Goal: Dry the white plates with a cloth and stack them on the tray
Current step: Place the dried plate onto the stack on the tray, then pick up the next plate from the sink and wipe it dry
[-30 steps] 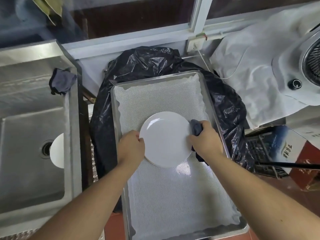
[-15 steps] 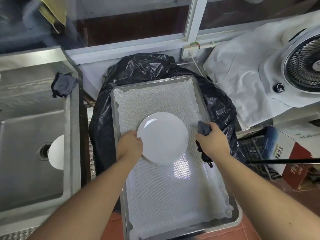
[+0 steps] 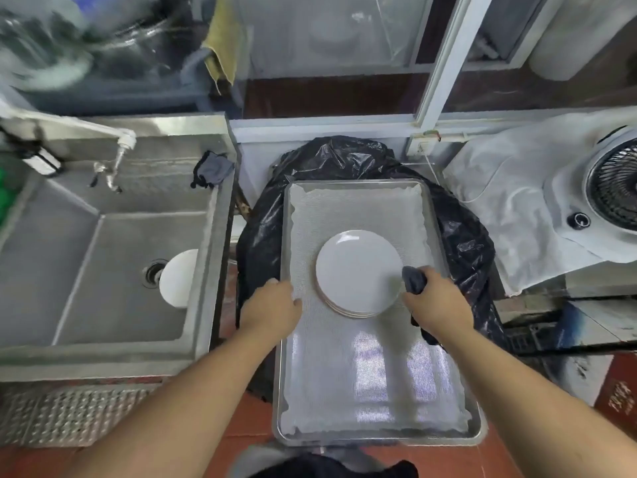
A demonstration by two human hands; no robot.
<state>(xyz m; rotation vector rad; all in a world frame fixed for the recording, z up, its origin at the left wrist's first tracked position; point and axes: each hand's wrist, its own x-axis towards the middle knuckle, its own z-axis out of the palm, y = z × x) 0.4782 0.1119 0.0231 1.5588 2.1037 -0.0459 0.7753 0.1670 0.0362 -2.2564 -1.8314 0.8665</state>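
Observation:
A stack of white plates lies on the mesh-lined metal tray. My left hand hovers over the tray's left edge, a little left of the stack, its fingers loosely bent and holding nothing. My right hand grips a dark grey cloth just right of the stack, and the cloth nearly touches the plates' rim. Another white plate leans in the steel sink near the drain.
The tray sits on a bin lined with a black bag. A second dark cloth hangs on the sink's back corner, under a tap. A white fan on a white sheet stands at the right. Crates sit at the lower right.
My left hand has let go of the top plate and drawn back to the tray's left edge. My right hand with the cloth stays beside the stack. The camera has tilted up.

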